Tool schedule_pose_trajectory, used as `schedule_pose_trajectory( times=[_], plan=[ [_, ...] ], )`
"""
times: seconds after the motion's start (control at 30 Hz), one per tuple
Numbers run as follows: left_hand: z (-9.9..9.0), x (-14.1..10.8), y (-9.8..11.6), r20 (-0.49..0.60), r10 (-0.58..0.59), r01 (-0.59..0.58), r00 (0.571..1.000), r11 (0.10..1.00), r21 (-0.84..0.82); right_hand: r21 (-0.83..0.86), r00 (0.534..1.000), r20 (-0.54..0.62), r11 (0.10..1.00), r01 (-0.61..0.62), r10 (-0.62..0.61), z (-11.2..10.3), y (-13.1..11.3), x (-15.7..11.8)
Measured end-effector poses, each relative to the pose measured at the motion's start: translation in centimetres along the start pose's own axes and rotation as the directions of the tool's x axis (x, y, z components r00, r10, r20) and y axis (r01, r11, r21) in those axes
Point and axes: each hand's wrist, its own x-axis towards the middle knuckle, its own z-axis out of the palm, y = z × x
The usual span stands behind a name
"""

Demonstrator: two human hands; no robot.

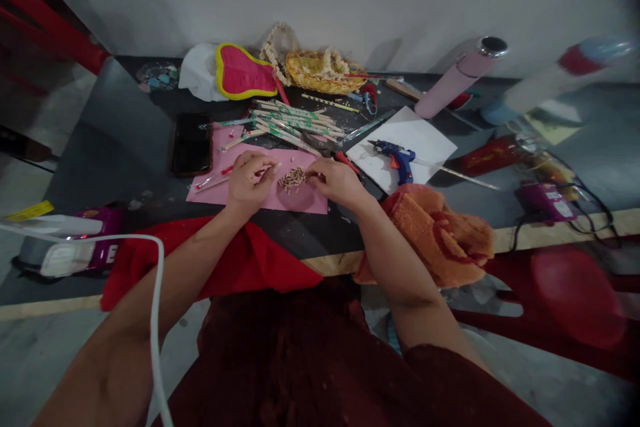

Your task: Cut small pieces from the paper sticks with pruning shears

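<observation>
A pink sheet [267, 203] lies in front of me with a small heap of short brown-and-white pieces [291, 179] on it. Just left of the heap, my left hand [249, 181] is closed in a pinch; a tiny pale bit shows at its fingertips, too small to name. My right hand [336, 181] touches or hovers at the heap's right edge, thumb and fingers pressed together, and what they may hold is hidden. Behind the hands, several wooden chopsticks [295, 121] in printed wrappers lie in a loose pile. Beside them rests a cutting tool with red handles [345, 161], partly covered by my right hand.
A blue glue gun [395, 155] lies on a white board [429, 137] to the right, near an orange cloth [440, 233] and pink flask [460, 79]. Left are a phone [192, 144] and a red cloth [225, 267]. A yellow basket [320, 73] stands by the wall.
</observation>
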Motion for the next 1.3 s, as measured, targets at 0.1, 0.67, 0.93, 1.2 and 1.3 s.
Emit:
schedule_pose_trajectory(
  times=[0.1,0.67,0.93,1.2,1.3],
  plan=[
    [0.0,0.0,0.0,0.010,-0.011,0.011,1.000,1.000,-0.004,-0.029,0.998,0.042,0.999,0.043,-0.042,0.1,0.1,0.0],
    [0.2,-0.1,0.5,0.102,-0.035,0.042,0.994,0.997,-0.068,0.095,0.990,-0.117,0.992,0.087,-0.076,0.5,-1.4,0.5],
    [1.0,-0.6,0.5,0.234,-0.141,0.195,0.962,0.954,-0.229,0.257,0.964,-0.225,0.947,0.196,-0.139,1.4,-2.4,0.4],
    [0.8,-0.4,1.1,0.255,-0.084,0.116,0.963,0.987,-0.113,0.287,0.961,-0.226,0.932,0.220,-0.158,1.4,-2.5,0.2],
    [0.8,-0.4,1.1,0.271,-0.074,0.113,0.960,0.985,-0.133,0.270,0.951,-0.254,0.932,0.243,-0.175,1.3,-2.5,0.2]
  ],
)
